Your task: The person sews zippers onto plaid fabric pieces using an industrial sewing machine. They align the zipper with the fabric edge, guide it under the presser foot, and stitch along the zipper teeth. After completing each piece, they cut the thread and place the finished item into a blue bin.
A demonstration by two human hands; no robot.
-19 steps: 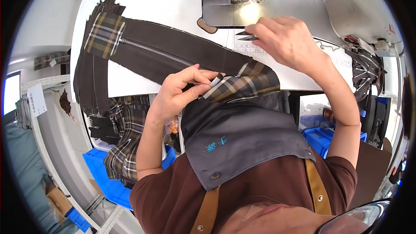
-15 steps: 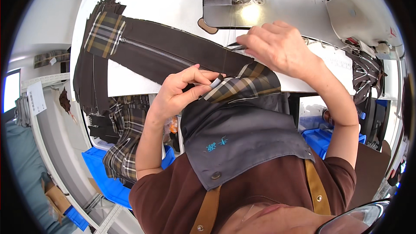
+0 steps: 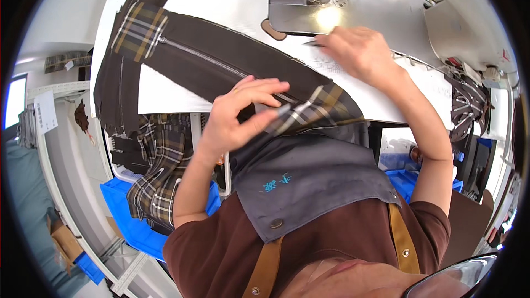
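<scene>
A long dark brown fabric piece [image 3: 232,38] lies across the white table, with a metal zipper [image 3: 204,60] along it. Its near right end has a plaid section [image 3: 323,105] that droops over the table edge towards my apron. My left hand [image 3: 229,116] is over this end, thumb and fingers apart; a small greyish patch shows at the thumb tip, too blurred to identify. Held in my closed right hand [image 3: 361,58] are dark pointed thread snips [image 3: 313,43], above the table just in front of the sewing machine bed, clear of the fabric.
Beyond my hands stands a sewing machine [image 3: 331,0] with its lamp lit. A plaid patch [image 3: 139,30] and more brown pieces [image 3: 113,94] lie at the left. Plaid cloth [image 3: 160,182] hangs into a blue bin [image 3: 118,209]. Zippered pieces [image 3: 469,102] lie at the right.
My left fingers have spread from their pinch on the plaid end. My right hand with the snips has moved right, away from the fabric. The threads at the needle no longer show.
</scene>
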